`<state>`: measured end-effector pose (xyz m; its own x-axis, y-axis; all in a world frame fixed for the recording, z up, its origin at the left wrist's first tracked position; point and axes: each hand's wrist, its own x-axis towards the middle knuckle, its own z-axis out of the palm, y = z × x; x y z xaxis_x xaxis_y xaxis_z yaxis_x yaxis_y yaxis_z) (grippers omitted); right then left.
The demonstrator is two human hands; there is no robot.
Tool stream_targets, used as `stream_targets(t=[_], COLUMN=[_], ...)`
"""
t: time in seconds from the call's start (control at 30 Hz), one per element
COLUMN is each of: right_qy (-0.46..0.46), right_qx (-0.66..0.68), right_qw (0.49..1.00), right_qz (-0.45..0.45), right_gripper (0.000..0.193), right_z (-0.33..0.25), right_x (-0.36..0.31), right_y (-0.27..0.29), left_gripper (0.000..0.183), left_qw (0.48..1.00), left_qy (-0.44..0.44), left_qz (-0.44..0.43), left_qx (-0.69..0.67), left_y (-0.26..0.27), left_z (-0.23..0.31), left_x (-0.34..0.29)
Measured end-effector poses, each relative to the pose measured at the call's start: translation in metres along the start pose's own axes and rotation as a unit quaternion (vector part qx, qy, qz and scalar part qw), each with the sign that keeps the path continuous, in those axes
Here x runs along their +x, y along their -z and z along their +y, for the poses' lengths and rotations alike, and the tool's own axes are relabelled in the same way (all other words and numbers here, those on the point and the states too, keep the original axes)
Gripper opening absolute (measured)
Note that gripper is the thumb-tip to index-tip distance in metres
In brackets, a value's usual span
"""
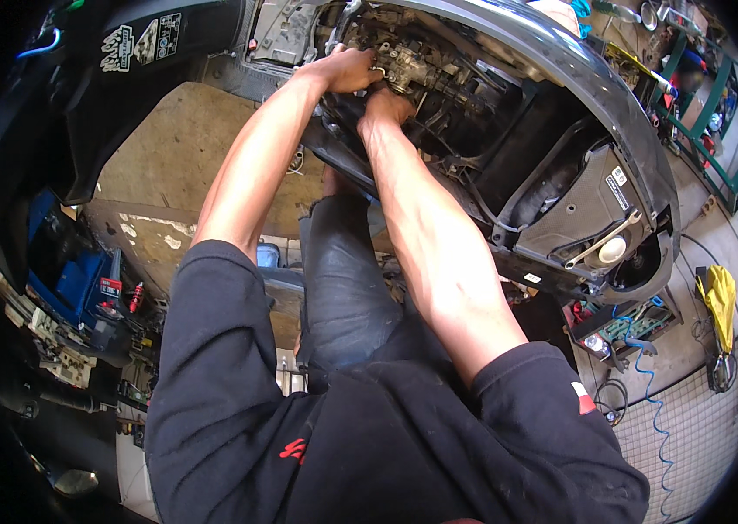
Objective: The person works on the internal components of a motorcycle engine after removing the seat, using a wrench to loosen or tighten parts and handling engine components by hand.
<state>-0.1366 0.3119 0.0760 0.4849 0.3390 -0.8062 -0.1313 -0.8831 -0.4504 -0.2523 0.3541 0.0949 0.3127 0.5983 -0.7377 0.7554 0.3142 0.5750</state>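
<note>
Both my arms reach forward into the opened body of a dark scooter-like vehicle. My left hand (352, 70) is curled at the left side of a grey metal engine part (410, 65), its fingertips closed on something too small to make out. Just below and to the right, my right hand (389, 106) reaches in under the same part. Its fingers are hidden among the dark hoses and metal, so their grip does not show. A ring-shaped metal piece sits between the two hands, on the engine part.
A combination wrench (603, 238) lies on the dark plastic cover (580, 205) beside a whitish round cap (612, 251). The curved grey body panel (600, 74) borders the right side. Beyond are a green rack (692, 131), a yellow cloth-like item (718, 297) and a blue coiled hose (651, 384).
</note>
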Motion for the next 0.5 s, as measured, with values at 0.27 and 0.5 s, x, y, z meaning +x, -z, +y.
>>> stream_targets(t=[0.27,0.5], right_qy=[-0.050,-0.059], right_qx=[-0.061,0.014], right_qw=[0.996,0.998], right_qz=[0.050,0.016], right_gripper=[0.067,0.072], right_z=[-0.019,-0.019], right_x=[-0.024,-0.010], right_y=[0.000,0.001], left_gripper=[0.055,0.052], left_qw=[1.000,0.999], left_qy=[-0.013,-0.034], left_qz=[0.009,-0.014], left_qx=[-0.011,-0.006], left_y=[-0.007,0.006], left_z=[-0.006,-0.007], left_x=[-0.007,-0.008])
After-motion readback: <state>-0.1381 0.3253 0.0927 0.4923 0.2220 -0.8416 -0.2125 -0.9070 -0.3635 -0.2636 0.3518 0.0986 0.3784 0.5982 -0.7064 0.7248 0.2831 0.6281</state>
